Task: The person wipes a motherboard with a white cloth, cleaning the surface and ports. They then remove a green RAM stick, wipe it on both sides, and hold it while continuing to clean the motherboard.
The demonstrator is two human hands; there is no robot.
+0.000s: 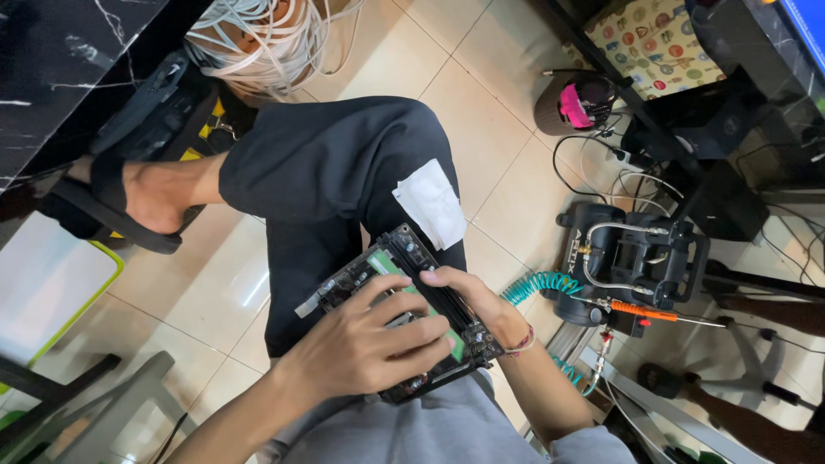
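A black computer circuit board with a green card in it rests on my lap, across my crossed leg in dark trousers. My left hand lies flat on top of the board, fingers spread over its middle and pressing the green part. My right hand grips the board's right edge from the side, thumb on top. A folded white cloth lies on my knee just beyond the board.
A small black air compressor with a teal coiled hose stands on the tiled floor at right. A coil of white cable lies at top left. A white tray with a green rim sits at left.
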